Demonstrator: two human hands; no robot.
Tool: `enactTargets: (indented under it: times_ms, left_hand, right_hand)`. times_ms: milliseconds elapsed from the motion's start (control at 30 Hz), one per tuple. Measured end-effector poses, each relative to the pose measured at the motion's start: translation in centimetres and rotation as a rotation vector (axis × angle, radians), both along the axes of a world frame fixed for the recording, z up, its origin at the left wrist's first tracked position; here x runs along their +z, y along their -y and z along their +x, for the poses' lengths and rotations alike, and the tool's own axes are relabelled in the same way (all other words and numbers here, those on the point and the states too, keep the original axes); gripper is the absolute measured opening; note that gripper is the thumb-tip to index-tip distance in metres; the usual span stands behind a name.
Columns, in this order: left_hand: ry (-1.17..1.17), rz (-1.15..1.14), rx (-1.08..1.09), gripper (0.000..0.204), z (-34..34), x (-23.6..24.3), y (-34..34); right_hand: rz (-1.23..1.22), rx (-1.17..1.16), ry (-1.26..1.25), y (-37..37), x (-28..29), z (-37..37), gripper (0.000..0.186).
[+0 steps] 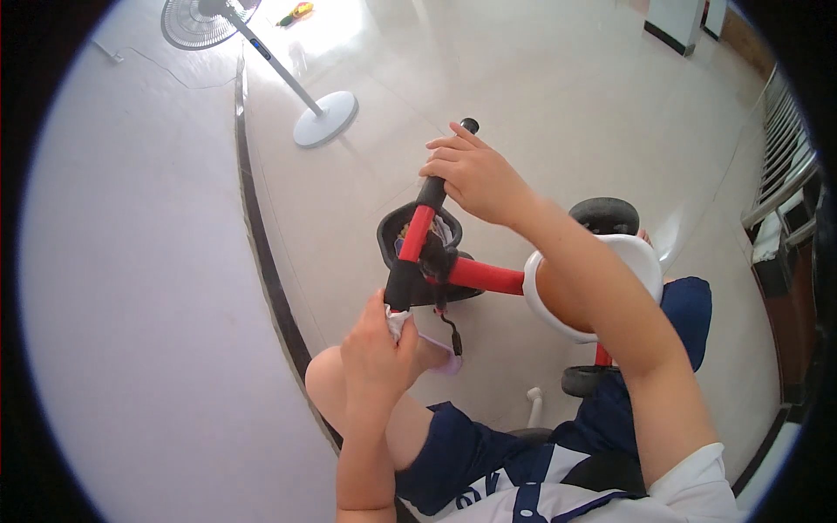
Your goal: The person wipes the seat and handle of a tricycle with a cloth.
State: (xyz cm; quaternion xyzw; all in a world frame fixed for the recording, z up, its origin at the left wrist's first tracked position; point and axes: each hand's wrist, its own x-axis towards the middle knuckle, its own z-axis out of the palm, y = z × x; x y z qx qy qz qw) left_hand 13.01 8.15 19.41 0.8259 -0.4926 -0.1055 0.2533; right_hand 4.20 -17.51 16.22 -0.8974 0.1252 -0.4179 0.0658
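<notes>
Beyond the right hand [471, 174], open floor [558, 113] leaves wide room to pass; the fan [324, 118] stands off to the left there, well apart from the hand. The left hand [379, 353] has less space: the person's bare knee [324, 375] bulges just beside its wrist, with the wall [148, 288] farther left. Straight travel between the hands is barred by the handlebar [418, 234], and the basket [384, 235] fills the space beneath. Toward the seat [647, 261], a red bar [488, 277] cuts across. Nearer the person, a gap shows between that bar and the shorts [471, 440], narrowed by the pedal [457, 347] at its left side.
</notes>
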Motion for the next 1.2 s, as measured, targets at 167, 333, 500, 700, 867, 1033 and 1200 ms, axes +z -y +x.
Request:
enactTargets:
  times_ms: [167, 333, 500, 700, 867, 1033, 1200]
  left_hand:
    - [0.016, 0.008, -0.007, 0.043, -0.1, 0.1, 0.0]
    - [-0.010, 0.014, -0.006, 0.042, -0.5, 0.4, 0.0]
    - [0.009, -0.014, -0.016, 0.042, -0.1, 0.0, 0.0]
    - [0.008, 0.003, 0.018, 0.042, -0.5, 0.2, 0.0]
    - [-0.014, 0.004, -0.003, 0.043, -0.7, 0.1, 0.1]
    - [0.038, -0.043, -0.008, 0.040, -0.2, -0.7, -0.3]
    - [-0.036, 0.027, 0.018, 0.045, -0.4, -0.4, -0.1]
  right_hand:
    - [0.105, 0.165, -0.593, 1.7, 3.4, 1.2, 0.034]
    - [0.017, 0.080, -0.704, 1.7, 3.9, 3.2, 0.058]
    - [0.445, -0.032, -1.088, 0.4, 7.3, 4.5, 0.061]
    - [0.221, -0.064, -0.647, 0.7, 2.9, 3.6, 0.052]
    - [0.041, -0.127, -0.178, 0.1, -0.2, 2.6, 0.032]
    - [0.043, -0.106, 0.136, -1.9, -2.1, 1.2, 0.014]
    - [0.104, -0.080, 0.161, -2.7, -2.7, -1.3, 0.034]
